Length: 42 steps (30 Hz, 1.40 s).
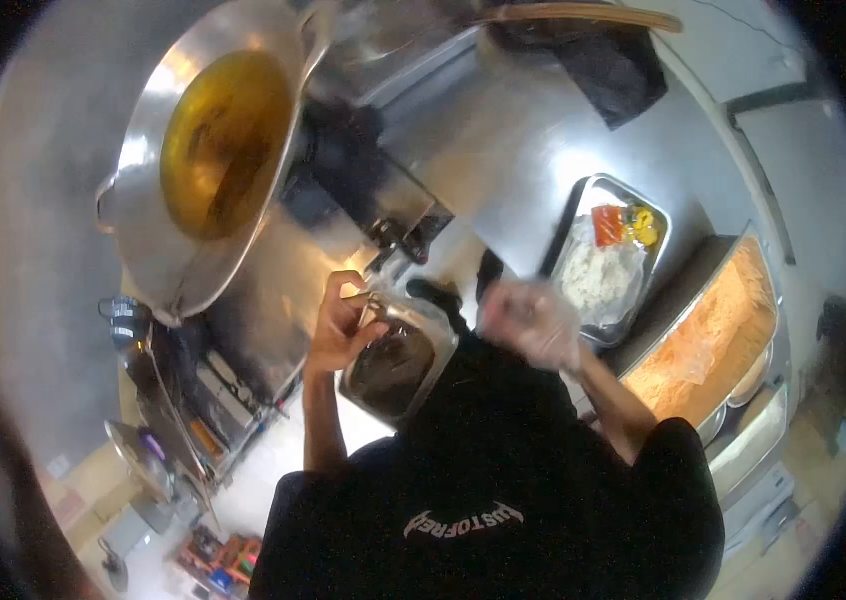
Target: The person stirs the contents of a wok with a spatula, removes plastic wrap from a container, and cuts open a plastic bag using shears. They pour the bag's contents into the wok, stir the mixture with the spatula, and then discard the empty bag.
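My left hand [341, 325] grips the rim of a rectangular metal pan [435, 355], its thumb over the edge and fingers bent around the corner. Dark contents, hard to make out, lie inside the pan, which is close against my black shirt. To the right, my right hand [533, 322] is smeared by motion and seems to wear a clear plastic glove. It is apart from the pan, near a metal tray [583, 190]. That tray bears a white mass [593, 275] in clear plastic, a red packet [606, 226] and yellow pieces [645, 227].
A large wok [138, 200] of yellow-brown oil [228, 130] stands at upper left. At right is a deep container [643, 325] of orange crumbs [708, 330]. A dark cloth or bag [618, 80] lies on the steel counter [513, 150]. Tools [208, 400] sit lower left.
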{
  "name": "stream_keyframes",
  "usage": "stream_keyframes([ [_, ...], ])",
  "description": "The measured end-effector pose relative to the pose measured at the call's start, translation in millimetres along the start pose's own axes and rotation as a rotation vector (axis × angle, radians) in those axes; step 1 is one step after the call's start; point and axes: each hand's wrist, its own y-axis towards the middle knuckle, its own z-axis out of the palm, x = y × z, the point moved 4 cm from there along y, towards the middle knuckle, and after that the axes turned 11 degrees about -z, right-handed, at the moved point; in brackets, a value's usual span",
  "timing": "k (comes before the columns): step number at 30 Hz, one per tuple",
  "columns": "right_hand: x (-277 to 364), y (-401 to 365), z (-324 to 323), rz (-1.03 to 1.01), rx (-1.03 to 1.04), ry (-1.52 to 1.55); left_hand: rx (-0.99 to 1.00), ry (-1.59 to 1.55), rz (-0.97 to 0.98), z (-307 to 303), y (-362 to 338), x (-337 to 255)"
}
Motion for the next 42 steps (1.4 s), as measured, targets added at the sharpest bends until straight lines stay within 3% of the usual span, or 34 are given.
stream_keyframes([
  [1,-2.3,7.6,-3.1,0.024,-0.166,0.036,-0.032,-0.008,-0.01,-7.9,-15.6,-2.3],
  [2,8.1,27.9,4.4,-0.241,-0.205,-0.01,0.051,-0.012,-0.034,-11.6,-30.8,-2.5],
  [3,13.3,38.0,18.5,-0.242,-0.185,0.007,0.139,-0.013,-0.055,-11.8,-45.3,-4.2],
  [5,22.7,49.1,62.6,-0.212,0.187,-0.165,0.02,-0.094,-0.09,-4.9,-73.9,-4.4],
  [6,24.0,50.5,83.2,-0.166,0.271,-0.023,0.032,-0.135,-0.084,-6.2,-88.2,-0.1],
  [10,46.4,42.9,142.6,-0.123,0.355,0.331,0.052,-0.278,0.019,-9.4,-145.5,24.1],
  [12,52.6,36.0,173.4,-0.075,0.41,0.326,0.099,-0.306,0.104,-16.5,-176.4,46.7],
  [15,48.4,27.3,218.4,0.032,0.516,0.367,-0.027,-0.309,0.189,-28.2,-220.7,63.9],
  [19,74.1,29.7,262.6,0.213,0.764,0.524,-0.013,-0.364,0.141,-37.4,-274.2,78.9],
  [22,100.7,29.8,291.8,0.282,0.779,0.652,-0.016,-0.326,0.148,-53.3,-306.5,89.1],
  [29,113.5,40.7,363.2,0.273,0.925,0.359,-0.046,-0.277,0.117,-83.4,-372.7,117.6],
  [31,124.7,45.2,381.9,0.123,1.065,-0.06,-0.048,-0.277,0.127,-88.8,-385.1,125.7],
  [35,98.2,25.7,419.9,0.12,1.045,0.061,-0.056,-0.321,0.056,-103.4,-406.6,143.6],
  [38,98.3,22.0,438.0,-0.172,0.735,-0.276,-0.101,-0.35,0.072,-111.5,-420.3,153.8],
  [41,70.1,22.6,459.3,-0.097,0.593,-0.127,-0.099,-0.354,0.071,-117.1,-428.9,159.2],
  [42,81.2,31.0,462.2,-0.225,0.49,-0.083,-0.105,-0.32,0.11,-120.4,-432.6,158.4],
])
